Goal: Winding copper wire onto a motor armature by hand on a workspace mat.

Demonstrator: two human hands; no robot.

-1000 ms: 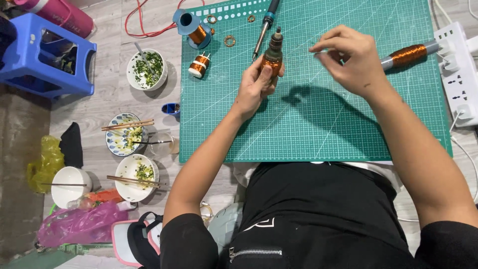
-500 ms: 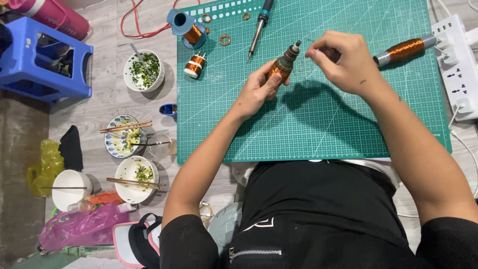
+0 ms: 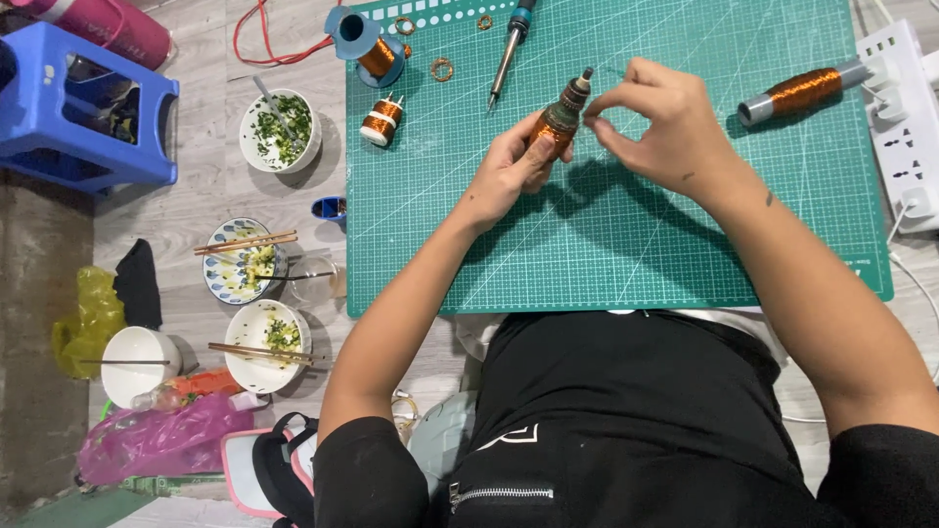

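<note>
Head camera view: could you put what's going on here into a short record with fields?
Left hand: left hand grips a copper-wound motor rotor
Right hand: right hand pinches at the rotor's tip
Surface: green cutting mat on the floor
On mat: soldering iron, copper wire spool, small coil
Off mat, left: bowls with chopsticks, blue stool
Right edge: white power strip

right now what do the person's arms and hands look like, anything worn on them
Both forearms are bare; short black sleeves end near the elbows. The left hand and right hand wear no gloves or rings that I can see. A small dark mark sits near the right wrist.
</note>
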